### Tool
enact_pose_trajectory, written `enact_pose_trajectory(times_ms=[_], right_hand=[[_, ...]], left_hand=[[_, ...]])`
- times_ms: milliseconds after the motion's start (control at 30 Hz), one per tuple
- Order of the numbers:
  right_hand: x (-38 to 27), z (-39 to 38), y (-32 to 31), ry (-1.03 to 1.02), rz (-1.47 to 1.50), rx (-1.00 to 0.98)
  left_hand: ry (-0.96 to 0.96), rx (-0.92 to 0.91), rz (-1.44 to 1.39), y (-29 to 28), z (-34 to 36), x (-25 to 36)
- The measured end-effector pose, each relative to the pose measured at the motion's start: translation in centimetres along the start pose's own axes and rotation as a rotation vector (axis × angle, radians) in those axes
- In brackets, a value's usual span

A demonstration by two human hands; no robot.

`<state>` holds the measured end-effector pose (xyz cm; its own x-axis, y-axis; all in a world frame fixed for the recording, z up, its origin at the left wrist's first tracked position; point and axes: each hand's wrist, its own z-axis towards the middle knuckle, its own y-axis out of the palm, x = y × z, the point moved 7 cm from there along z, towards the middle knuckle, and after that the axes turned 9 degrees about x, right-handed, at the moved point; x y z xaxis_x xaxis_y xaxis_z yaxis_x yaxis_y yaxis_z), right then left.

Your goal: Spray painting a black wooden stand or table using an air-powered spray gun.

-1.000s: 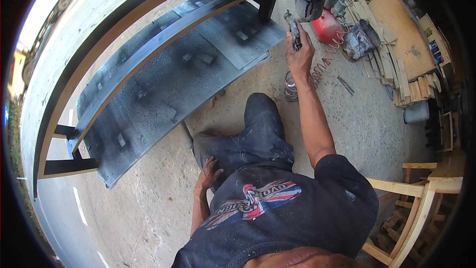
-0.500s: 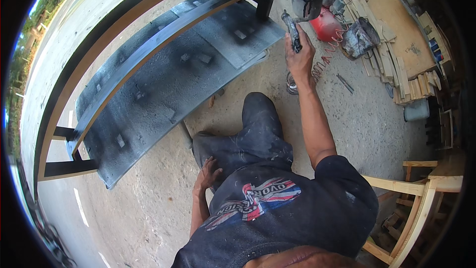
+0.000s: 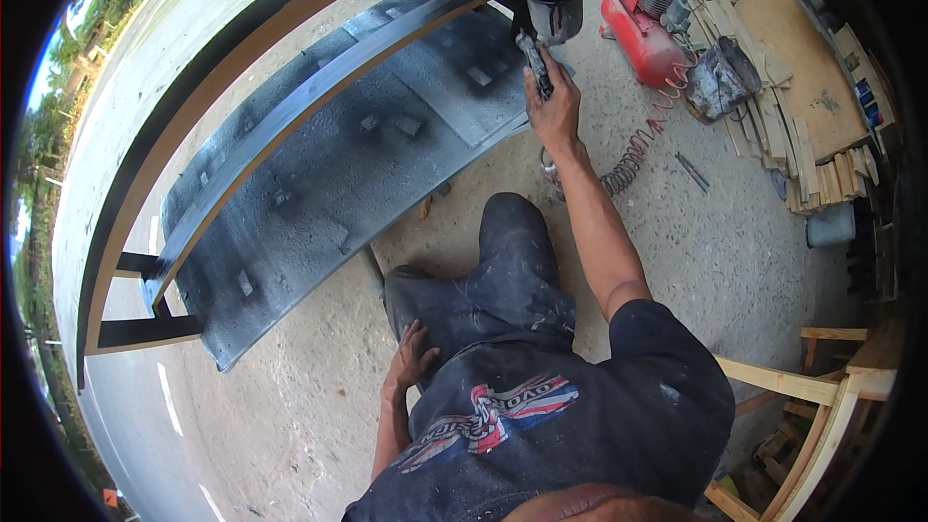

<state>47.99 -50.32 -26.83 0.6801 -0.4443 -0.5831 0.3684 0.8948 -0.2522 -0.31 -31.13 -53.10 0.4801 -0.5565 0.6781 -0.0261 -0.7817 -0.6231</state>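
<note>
My right hand [image 3: 557,108] is wrapped round a paint-stained spray gun [image 3: 535,66]. The gun's dark open cup [image 3: 553,12] sits at its far end, close to a leg of a long wooden frame [image 3: 159,111]. Much of that frame is painted black, with bare wood along some edges. It rests on a long tabletop board [image 3: 319,203] covered in grey-black overspray. My left hand [image 3: 413,356] lies on my thigh, holding nothing, with its fingers spread. A coiled red hose [image 3: 633,155] runs behind my right forearm.
A red air compressor [image 3: 646,43] stands at the far right, beside a paint-crusted bucket [image 3: 721,79]. Wood strips and a plywood sheet [image 3: 797,68] lie behind them. A bare wooden frame [image 3: 783,379] stands at the near right. A thin tool [image 3: 692,172] lies on the concrete.
My right hand has moved left with the spray gun, bringing it from beside the compressor to the black frame's leg. My left hand stays on my thigh. The view has shifted slightly.
</note>
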Motion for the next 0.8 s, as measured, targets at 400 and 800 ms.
enact_pose_trajectory(times_ms=[400, 800], right_hand=[[-2.3, 7.8, 2.1, -0.247, 0.147, 0.295], [0.4, 2.9, 3.3, -0.096, 0.062, 0.043]], left_hand=[[0.027, 0.063, 0.034, 0.6, -1.5, 1.6], [0.062, 0.067, 0.018, 0.6, -1.3, 1.5]])
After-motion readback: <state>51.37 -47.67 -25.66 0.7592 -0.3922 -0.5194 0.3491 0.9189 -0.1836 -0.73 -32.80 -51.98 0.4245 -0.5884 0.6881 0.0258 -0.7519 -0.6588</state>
